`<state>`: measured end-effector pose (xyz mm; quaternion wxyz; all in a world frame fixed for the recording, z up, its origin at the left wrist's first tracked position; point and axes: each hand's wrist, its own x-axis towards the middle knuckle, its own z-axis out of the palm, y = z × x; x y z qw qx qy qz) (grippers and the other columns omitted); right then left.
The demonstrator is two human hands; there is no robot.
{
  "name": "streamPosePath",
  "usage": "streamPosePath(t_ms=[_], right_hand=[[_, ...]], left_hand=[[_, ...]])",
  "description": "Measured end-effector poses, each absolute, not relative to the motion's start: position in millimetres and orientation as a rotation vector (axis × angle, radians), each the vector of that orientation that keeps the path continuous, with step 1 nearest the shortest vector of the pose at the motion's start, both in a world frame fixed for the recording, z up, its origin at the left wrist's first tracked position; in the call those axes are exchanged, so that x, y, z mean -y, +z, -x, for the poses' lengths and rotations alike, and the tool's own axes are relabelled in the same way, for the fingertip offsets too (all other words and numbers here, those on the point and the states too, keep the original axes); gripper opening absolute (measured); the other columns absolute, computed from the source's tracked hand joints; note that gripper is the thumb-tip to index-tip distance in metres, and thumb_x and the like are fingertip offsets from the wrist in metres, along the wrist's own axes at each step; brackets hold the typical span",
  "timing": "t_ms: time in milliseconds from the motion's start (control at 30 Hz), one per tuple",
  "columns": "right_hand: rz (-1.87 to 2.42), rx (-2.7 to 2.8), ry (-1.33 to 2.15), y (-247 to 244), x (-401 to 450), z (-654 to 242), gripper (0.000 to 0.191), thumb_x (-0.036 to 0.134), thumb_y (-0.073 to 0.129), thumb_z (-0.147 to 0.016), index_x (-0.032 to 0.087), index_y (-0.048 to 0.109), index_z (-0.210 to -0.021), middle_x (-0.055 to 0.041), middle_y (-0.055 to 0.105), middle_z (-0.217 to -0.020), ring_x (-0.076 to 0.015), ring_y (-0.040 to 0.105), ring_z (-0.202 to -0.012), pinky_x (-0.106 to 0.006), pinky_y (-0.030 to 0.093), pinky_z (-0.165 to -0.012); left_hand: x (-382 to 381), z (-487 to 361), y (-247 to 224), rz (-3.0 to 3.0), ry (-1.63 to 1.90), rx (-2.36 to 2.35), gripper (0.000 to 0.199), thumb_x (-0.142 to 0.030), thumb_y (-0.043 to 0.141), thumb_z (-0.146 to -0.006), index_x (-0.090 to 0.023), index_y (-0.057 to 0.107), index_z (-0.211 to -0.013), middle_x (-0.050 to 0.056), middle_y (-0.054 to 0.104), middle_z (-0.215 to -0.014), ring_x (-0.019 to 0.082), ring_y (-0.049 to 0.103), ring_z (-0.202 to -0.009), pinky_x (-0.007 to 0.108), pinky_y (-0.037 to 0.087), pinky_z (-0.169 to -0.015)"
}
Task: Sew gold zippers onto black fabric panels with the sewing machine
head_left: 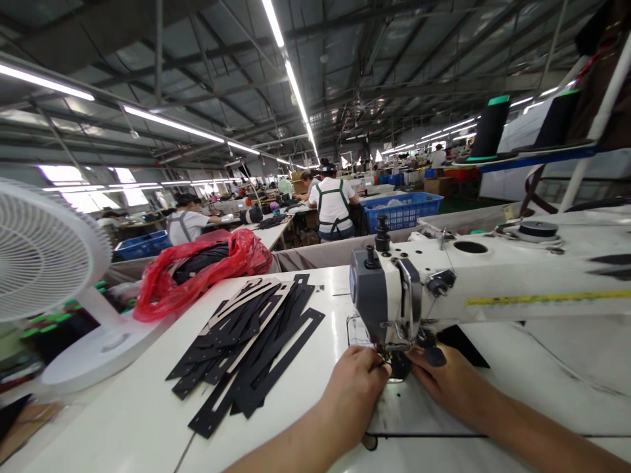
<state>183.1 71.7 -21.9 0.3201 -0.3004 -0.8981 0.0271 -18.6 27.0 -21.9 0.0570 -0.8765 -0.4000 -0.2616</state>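
Holding our left hand (352,387) and right hand (456,384) at the sewing machine (384,295)
Fingers (375,365) curled, grip hidden; black strips (246,348) lie within our reach.

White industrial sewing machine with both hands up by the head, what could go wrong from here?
The left hand and right hand work close under the head of the white industrial sewing machine, so fingertips could get caught if it runs. The loose stack of black cut strips beside it could get knocked out of order.
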Motion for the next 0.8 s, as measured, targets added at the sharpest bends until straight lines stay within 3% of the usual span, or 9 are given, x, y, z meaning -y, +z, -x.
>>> streamPosePath(t_ms=[533,800], right_hand=[[0.822,2.366,0.135,-25.6,-72.3,-184.6,0.025,0.019,0.036,-0.087,0.019,0.060,-0.078,-0.0065,0.066,-0.077,-0.0196,0.065,-0.076,-0.031,0.052,-0.070],[0.823,2.392,0.159,-27.3,-76.3,-188.6,0.028,0.021,0.034,-0.090,0.018,0.059,-0.079,-0.0071,0.066,-0.078,-0.0193,0.065,-0.077,-0.031,0.053,-0.071]], left_hand=[[-27.3,19.8,-25.7,2.644,-0.846,1.218,0.011,-0.016,0.057,-0.085,-0.017,0.062,-0.095,0.004,0.062,-0.092,0.018,0.057,-0.085,0.032,0.047,-0.080],[-22.0,19.1,-12.3,2.687,-0.693,1.242,0.011,-0.019,0.055,-0.085,-0.015,0.061,-0.093,0.006,0.060,-0.091,0.020,0.055,-0.085,0.033,0.046,-0.084]])
